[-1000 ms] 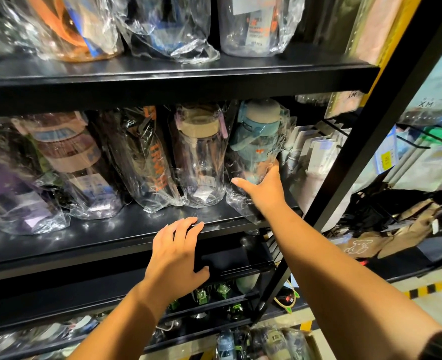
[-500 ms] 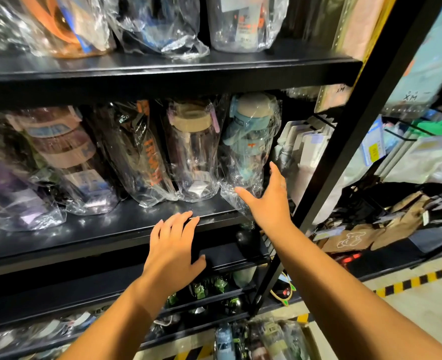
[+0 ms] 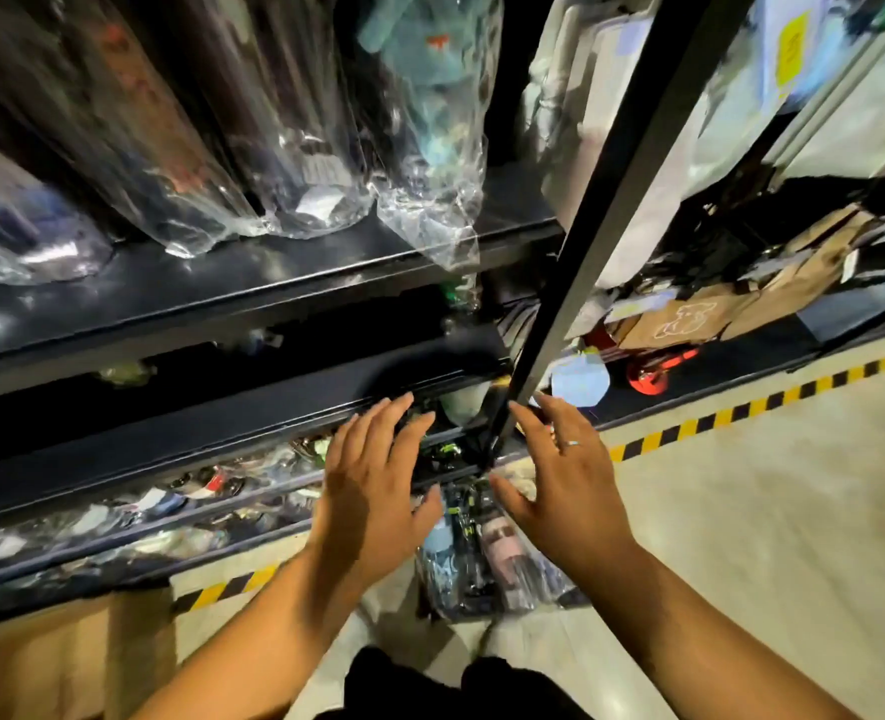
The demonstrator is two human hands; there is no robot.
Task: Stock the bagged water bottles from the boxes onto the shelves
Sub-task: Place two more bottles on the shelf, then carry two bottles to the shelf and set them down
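Observation:
Several bagged water bottles [image 3: 295, 163] stand in a row on the black shelf [image 3: 253, 288]; the rightmost is a blue-lidded bottle [image 3: 425, 127] in clear plastic. Both my hands hang in the air well below that shelf, fingers spread and holding nothing. My left hand [image 3: 373, 491] and my right hand [image 3: 565, 485] hover side by side above more bagged bottles [image 3: 487, 553] that lie on the floor, apparently in a box whose edges I cannot make out.
A black upright post [image 3: 580, 241] runs diagonally just right of my hands. Lower shelves [image 3: 212, 423] hold small packaged goods. A cardboard box [image 3: 66, 652] sits at the lower left. Yellow-black floor tape [image 3: 762, 407] borders the shelving; brown bags [image 3: 731, 298] are piled to the right.
My view has tipped sharply downward. My right hand has left the blue-lidded bottle and my left hand has left the shelf edge; both have dropped to above the bottles on the floor.

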